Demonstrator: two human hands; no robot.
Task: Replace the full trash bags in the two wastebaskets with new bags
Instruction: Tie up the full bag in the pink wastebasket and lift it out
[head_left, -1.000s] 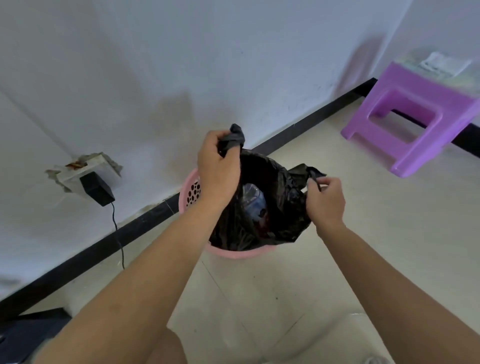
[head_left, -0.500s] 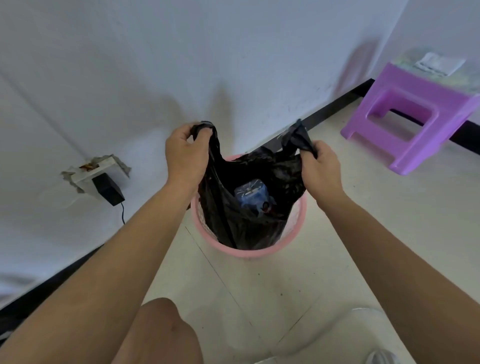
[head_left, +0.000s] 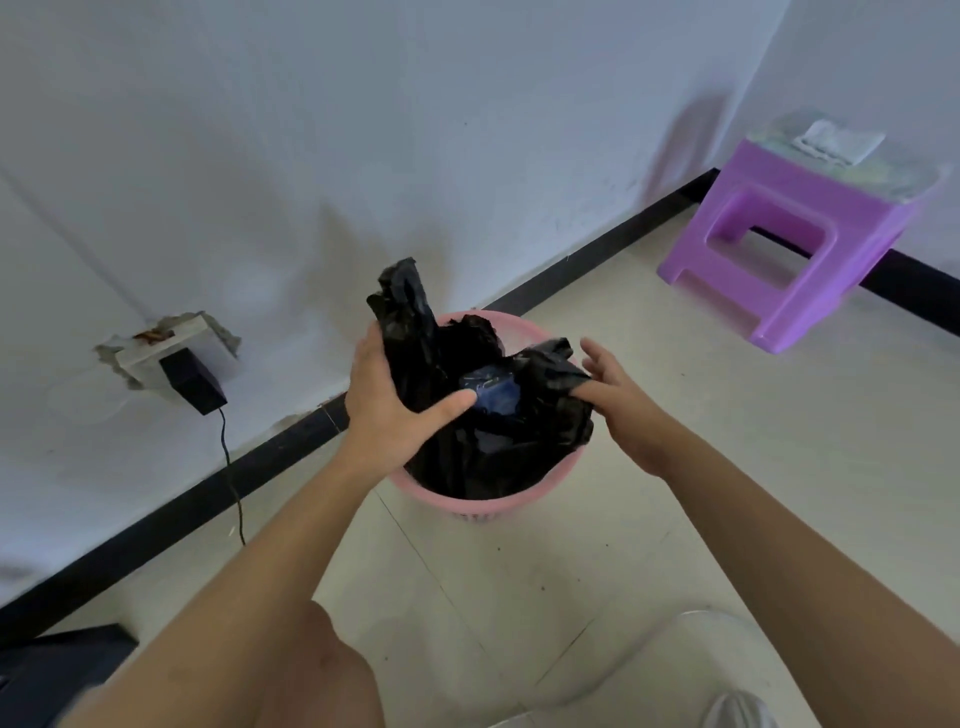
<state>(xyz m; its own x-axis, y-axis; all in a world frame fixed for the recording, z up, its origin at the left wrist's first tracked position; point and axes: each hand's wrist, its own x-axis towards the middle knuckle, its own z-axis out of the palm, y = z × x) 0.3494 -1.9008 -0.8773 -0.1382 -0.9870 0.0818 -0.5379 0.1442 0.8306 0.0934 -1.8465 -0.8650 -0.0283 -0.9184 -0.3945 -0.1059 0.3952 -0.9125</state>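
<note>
A pink wastebasket (head_left: 519, 503) stands on the floor near the wall, with a full black trash bag (head_left: 498, 457) inside it. A blue piece of rubbish (head_left: 491, 392) shows in the bag's mouth. My left hand (head_left: 389, 405) grips the bag's left handle, which sticks up above my fingers. My right hand (head_left: 618, 400) pinches the bag's right edge between thumb and fingers, the other fingers spread. Both hands are close together over the basket.
A purple plastic stool (head_left: 800, 244) with packets on top stands at the right by the black skirting. A broken wall socket with a black plug (head_left: 189, 384) and cable is to the left. My knee (head_left: 311, 670) and a shoe (head_left: 737, 709) are at the bottom.
My hands have come down and inward, bringing the two sides of the bag together over the rubbish. The right hand's grip has loosened to a pinch.
</note>
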